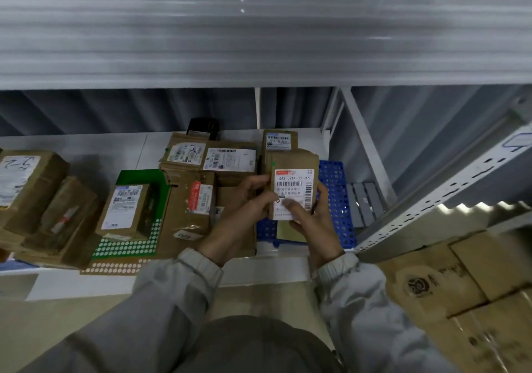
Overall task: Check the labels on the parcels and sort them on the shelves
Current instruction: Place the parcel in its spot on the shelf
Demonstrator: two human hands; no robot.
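I hold the small cardboard parcel (292,188) above the shelf (86,145), left hand (253,200) gripping its edge, right hand (309,214) thumbing the label (light, stiff, I'd judge; sides grip best).

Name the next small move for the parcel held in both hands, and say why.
Probably slide the right thumb off the label. Both hands, left hand and right hand, hold the small brown parcel label-up, and the thumb covers part of the lower print, so the label cannot yet be read in full.
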